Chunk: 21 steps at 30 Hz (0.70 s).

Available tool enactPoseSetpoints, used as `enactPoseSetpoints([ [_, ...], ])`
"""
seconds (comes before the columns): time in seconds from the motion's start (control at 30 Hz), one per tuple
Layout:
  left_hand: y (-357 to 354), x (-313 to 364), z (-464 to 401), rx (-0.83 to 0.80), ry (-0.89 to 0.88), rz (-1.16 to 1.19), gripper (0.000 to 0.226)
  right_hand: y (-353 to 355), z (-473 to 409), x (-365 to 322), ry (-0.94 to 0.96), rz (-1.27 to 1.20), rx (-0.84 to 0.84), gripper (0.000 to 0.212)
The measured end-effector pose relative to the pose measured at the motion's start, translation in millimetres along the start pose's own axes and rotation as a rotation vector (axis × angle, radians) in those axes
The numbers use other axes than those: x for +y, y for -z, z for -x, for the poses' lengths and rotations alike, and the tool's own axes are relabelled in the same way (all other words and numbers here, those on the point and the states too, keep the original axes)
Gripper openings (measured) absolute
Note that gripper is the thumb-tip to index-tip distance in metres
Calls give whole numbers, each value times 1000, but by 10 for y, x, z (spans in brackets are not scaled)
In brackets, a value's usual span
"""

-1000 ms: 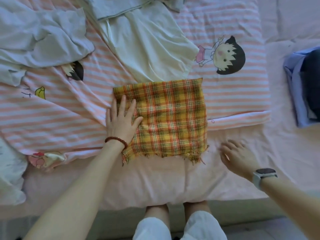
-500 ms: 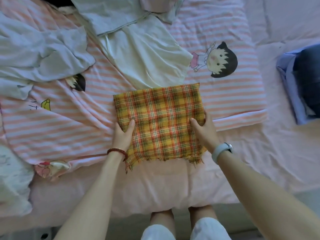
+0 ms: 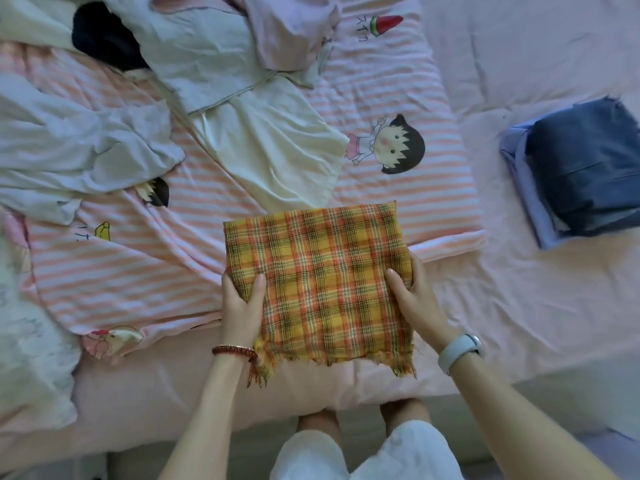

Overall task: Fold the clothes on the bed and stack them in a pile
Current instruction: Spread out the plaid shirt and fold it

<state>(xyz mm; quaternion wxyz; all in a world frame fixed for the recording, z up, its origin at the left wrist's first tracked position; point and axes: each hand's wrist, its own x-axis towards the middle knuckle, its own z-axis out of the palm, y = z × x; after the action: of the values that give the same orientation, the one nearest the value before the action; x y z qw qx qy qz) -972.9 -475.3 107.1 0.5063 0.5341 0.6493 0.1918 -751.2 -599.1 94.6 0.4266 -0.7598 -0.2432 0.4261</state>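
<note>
A folded yellow and orange plaid cloth with frayed near edges lies at the bed's near middle. My left hand grips its left side, thumb on top and fingers underneath. My right hand grips its right side the same way. The cloth's near edge looks slightly raised off the bed. At the right a pile of folded clothes sits on the sheet, dark blue on top of light blue. Unfolded clothes lie behind: a cream garment, a pale grey one and a lilac one.
A pink striped cartoon blanket covers the bed's left and middle. The pink sheet shows bare between the plaid cloth and the pile. A white bundle lies at the near left. My knees stand against the bed's edge.
My right hand came in from the sheet and took the cloth's right side. My left hand went from lying flat on the cloth to gripping its left side. The camera tilted further up the bed.
</note>
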Motion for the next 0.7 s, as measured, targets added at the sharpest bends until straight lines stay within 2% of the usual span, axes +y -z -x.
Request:
enactPoseSetpoints([
  [0.13, -308, 288, 311, -15, -39, -11, 55, 493, 145, -11, 55, 42, 38, 41],
  [0.3, -1092, 764, 652, 7, -123, -57, 61, 1392, 128, 7, 83, 30, 162, 41],
  [0.43, -1979, 1196, 868, 21, -124, -71, 67, 2372, -41, 10, 132, 18, 201, 41],
  [0.57, -3050, 1714, 1056, 55, -129, -27, 57, 3522, -364, 22, 150, 60, 212, 46],
  [0.7, -4043, 2218, 1075, -13, -155, 74, 48, 4544, -816, 41, 180, 92, 279, 45],
])
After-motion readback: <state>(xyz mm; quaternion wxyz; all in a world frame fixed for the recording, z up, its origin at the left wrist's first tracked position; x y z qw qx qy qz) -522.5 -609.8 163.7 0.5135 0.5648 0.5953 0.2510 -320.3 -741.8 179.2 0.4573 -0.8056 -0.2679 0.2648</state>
